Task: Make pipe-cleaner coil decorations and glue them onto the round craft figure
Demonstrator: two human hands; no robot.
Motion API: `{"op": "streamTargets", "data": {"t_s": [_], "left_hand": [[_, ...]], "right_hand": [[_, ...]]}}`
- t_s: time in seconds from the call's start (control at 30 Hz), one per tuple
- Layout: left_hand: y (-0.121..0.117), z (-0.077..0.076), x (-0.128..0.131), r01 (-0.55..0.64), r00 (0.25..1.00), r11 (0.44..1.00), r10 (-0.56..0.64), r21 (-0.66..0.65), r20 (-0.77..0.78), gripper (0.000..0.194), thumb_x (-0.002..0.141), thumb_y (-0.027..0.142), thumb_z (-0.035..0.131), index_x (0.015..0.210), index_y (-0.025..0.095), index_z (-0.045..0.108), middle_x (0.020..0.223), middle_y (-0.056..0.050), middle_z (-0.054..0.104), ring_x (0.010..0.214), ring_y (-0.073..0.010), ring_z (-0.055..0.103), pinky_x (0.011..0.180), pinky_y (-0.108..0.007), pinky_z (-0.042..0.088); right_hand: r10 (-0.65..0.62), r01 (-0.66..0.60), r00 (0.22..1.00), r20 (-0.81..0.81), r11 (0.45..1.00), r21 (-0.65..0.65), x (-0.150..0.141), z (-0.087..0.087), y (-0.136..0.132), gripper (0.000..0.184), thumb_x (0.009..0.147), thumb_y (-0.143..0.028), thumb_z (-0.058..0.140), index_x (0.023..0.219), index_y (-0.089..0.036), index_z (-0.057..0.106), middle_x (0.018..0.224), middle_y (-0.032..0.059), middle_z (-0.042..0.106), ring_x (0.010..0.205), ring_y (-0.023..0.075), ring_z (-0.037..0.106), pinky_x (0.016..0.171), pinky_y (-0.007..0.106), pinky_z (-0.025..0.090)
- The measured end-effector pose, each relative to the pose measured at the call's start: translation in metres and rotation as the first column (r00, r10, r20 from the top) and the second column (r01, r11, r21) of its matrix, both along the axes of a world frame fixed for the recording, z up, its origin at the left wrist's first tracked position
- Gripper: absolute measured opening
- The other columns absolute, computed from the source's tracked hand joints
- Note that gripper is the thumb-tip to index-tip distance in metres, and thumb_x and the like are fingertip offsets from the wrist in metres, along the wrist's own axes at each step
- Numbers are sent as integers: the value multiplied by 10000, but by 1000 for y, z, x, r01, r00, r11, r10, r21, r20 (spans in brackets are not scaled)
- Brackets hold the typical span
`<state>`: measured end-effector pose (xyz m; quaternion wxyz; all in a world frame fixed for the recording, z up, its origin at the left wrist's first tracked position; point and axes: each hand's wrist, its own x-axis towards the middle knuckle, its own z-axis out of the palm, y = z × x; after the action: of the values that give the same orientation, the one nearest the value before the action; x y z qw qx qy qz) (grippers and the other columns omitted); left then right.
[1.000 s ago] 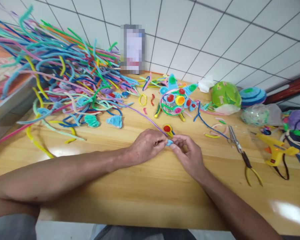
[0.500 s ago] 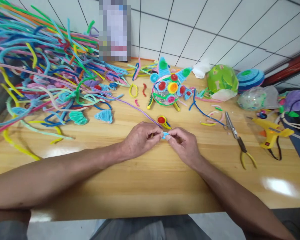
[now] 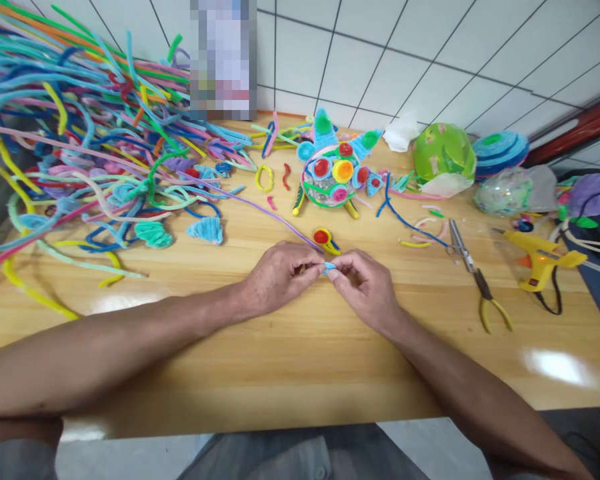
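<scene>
My left hand (image 3: 275,277) and my right hand (image 3: 367,290) meet over the middle of the wooden table (image 3: 300,360). Between their fingertips they pinch a small light-blue pipe-cleaner coil (image 3: 329,267). A long purple pipe cleaner (image 3: 260,210) runs from the pile at the left towards my left fingers. Just beyond my hands lies a small red-and-yellow coiled piece (image 3: 324,238). Farther back stands a round craft figure (image 3: 333,175) covered with coloured coils and blue cones.
A big tangle of coloured pipe cleaners (image 3: 80,133) fills the left back of the table. Pliers with yellow handles (image 3: 475,277) and a yellow glue gun (image 3: 543,263) lie at the right. A green ball (image 3: 444,155) and a blue coiled disc (image 3: 500,152) sit behind them.
The view has shifted a little, so the table's things sit slightly lower and to the left. My hands stay together on the blue coil, with small finger movements only.
</scene>
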<state>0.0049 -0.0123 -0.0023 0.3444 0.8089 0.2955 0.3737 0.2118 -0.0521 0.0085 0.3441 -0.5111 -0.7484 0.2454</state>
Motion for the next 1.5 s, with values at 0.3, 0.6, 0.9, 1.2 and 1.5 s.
{"op": "streamTargets", "data": {"t_s": [0.3,0.6,0.9,1.2,1.5], "left_hand": [[-4,-2,-1,17,977,985,19,171,-210,268,1004,207,552,758,169,652,707,-10,700,687,-141,632,724,-286,415],[-5,-1,0,23,977,981,19,192,-210,247,980,185,564,746,177,643,700,-12,702,702,-151,647,717,-294,398],[-4,-4,2,34,966,986,9,163,-257,223,936,164,587,715,178,618,670,-9,663,687,-154,644,732,-294,420],[-3,-2,1,-3,986,993,22,117,-162,205,983,204,556,802,176,650,691,-17,684,681,-150,663,755,-281,480],[0,-10,2,-15,997,1000,13,-27,-75,208,1026,247,543,965,163,723,923,-62,792,860,-167,737,821,-266,531]], "right_hand": [[18,-18,999,46,1000,6,-2,-1,0,100,947,-211,592,858,-232,633,782,8,666,722,151,616,685,289,490],[61,-67,993,105,997,47,-3,0,0,135,940,-162,543,854,-240,613,791,14,675,732,166,621,695,298,479],[88,-112,987,136,977,181,0,-8,1,121,960,-165,544,882,-241,596,739,-14,628,660,150,596,634,273,458],[17,-22,998,63,996,89,-1,-5,0,61,973,-291,581,984,-255,629,767,-2,680,594,156,596,535,276,471],[42,-49,997,68,993,110,0,-6,3,145,1003,-302,574,895,-247,653,721,-17,640,595,142,589,550,265,458]]}}
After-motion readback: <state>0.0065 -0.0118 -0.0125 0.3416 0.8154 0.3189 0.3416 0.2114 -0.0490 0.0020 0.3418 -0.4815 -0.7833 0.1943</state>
